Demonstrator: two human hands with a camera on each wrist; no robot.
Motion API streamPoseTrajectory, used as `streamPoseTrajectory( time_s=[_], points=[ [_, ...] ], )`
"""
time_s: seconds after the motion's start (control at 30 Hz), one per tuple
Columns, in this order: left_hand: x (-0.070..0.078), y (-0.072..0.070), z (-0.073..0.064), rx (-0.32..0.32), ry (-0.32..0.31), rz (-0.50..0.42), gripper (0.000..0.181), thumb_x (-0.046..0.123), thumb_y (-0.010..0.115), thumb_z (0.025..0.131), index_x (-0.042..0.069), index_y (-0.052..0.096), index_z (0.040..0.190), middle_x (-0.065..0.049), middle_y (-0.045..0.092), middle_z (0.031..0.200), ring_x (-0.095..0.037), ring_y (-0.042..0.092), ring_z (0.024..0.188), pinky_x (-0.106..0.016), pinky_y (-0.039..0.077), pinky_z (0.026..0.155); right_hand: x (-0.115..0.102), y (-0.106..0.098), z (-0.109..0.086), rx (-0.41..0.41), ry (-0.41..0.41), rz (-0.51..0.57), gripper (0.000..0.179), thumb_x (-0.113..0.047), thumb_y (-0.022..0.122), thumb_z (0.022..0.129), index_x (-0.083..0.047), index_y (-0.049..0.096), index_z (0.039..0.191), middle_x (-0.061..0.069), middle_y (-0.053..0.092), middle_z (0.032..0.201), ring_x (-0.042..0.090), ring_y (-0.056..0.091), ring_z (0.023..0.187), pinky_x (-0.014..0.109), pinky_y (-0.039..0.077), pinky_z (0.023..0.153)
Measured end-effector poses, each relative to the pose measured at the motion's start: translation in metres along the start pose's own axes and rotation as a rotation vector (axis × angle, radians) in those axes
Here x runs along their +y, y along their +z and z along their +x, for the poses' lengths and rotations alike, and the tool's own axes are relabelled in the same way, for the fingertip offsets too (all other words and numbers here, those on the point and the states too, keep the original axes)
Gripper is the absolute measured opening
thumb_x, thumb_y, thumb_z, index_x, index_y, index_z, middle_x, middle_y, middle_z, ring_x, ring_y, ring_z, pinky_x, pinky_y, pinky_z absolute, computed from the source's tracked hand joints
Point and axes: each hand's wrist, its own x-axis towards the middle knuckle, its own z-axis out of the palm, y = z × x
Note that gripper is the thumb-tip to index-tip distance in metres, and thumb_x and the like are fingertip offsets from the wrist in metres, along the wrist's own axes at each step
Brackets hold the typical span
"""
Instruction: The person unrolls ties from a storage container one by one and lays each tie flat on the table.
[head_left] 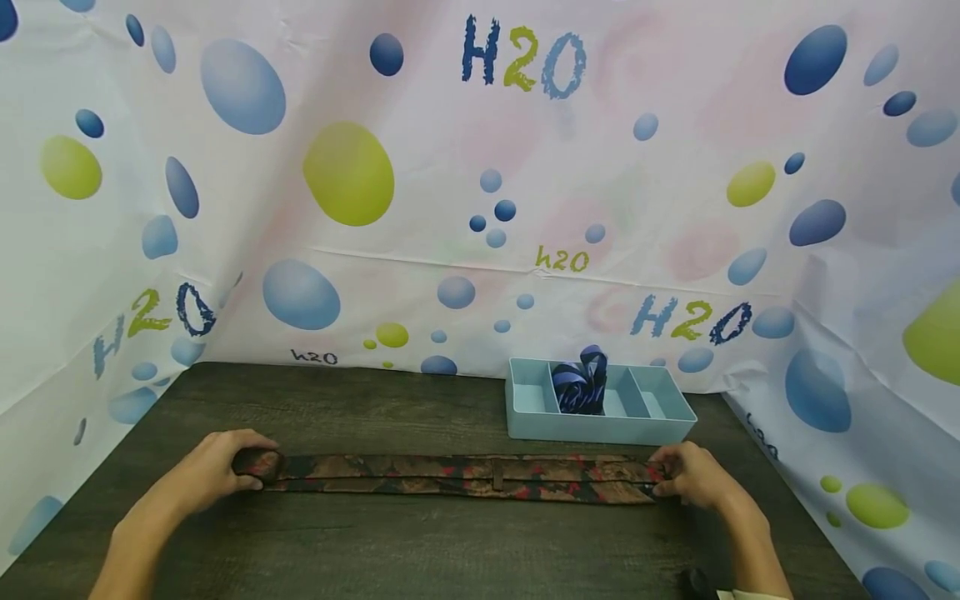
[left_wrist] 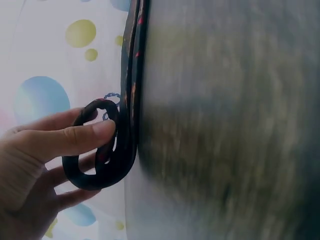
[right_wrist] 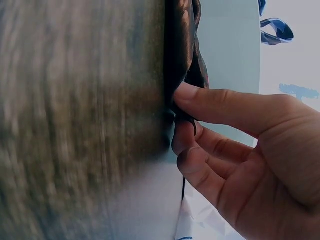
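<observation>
A brown patterned necktie (head_left: 420,473) with red and black marks lies stretched sideways across the dark table, its narrow keeper loop facing up. At its left end the tie is coiled into a loose roll, which my left hand (head_left: 217,468) grips between thumb and fingers. The left wrist view shows the open loops of that roll (left_wrist: 127,155) under the thumb. My right hand (head_left: 693,475) pinches the tie's other end. In the right wrist view, thumb and index finger meet on the dark fabric (right_wrist: 186,60).
Behind the tie's right half stands a light blue divided box (head_left: 600,427). A rolled blue striped necktie (head_left: 581,387) sits in one of its compartments. A white sheet (head_left: 420,250) with coloured dots rises behind the table (head_left: 420,550) and on both sides. A small dark object (head_left: 697,582) lies near my right forearm.
</observation>
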Motion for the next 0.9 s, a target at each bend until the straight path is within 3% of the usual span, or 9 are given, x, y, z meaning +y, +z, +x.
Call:
streamPoseTrajectory(
  time_s=[0.23, 0.37, 0.7, 0.9],
  points=[
    [-0.006, -0.008, -0.009, 0.098, -0.002, -0.018, 0.052, 0.000, 0.091, 0.070, -0.004, 0.071, 0.118, -0.027, 0.070, 0.116, -0.052, 0.064, 0.107, -0.064, 0.055, 0.085, 0.000, 0.000, 0.001, -0.004, 0.010, -0.007, 0.034, 0.003, 0.084, 0.080, 0.010, 0.069, 0.109, 0.008, 0.058, 0.088, 0.019, 0.057, 0.066, 0.038, 0.055, 0.054],
    [-0.017, -0.015, -0.021, 0.139, -0.046, 0.005, 0.057, 0.000, 0.092, 0.069, -0.007, 0.069, 0.120, -0.027, 0.070, 0.114, -0.052, 0.065, 0.105, -0.067, 0.053, 0.085, 0.001, 0.000, 0.002, -0.007, 0.013, -0.011, 0.033, 0.003, 0.085, 0.080, 0.010, 0.069, 0.108, 0.008, 0.059, 0.089, 0.019, 0.057, 0.066, 0.038, 0.055, 0.054],
    [-0.049, -0.021, -0.037, 0.091, -0.152, 0.115, 0.058, 0.001, 0.093, 0.065, -0.012, 0.066, 0.115, -0.038, 0.065, 0.112, -0.063, 0.058, 0.105, -0.071, 0.049, 0.085, 0.001, 0.000, 0.001, -0.004, 0.007, 0.005, 0.034, 0.004, 0.084, 0.079, 0.010, 0.068, 0.109, 0.008, 0.057, 0.087, 0.019, 0.057, 0.066, 0.039, 0.055, 0.054],
    [-0.053, -0.020, -0.038, 0.123, -0.141, 0.135, 0.048, 0.002, 0.091, 0.070, -0.011, 0.068, 0.110, -0.032, 0.069, 0.106, -0.057, 0.063, 0.099, -0.068, 0.052, 0.081, 0.001, 0.001, 0.002, 0.001, 0.024, -0.003, 0.034, 0.004, 0.084, 0.079, 0.010, 0.068, 0.109, 0.008, 0.058, 0.088, 0.019, 0.057, 0.068, 0.038, 0.056, 0.054]
  ],
)
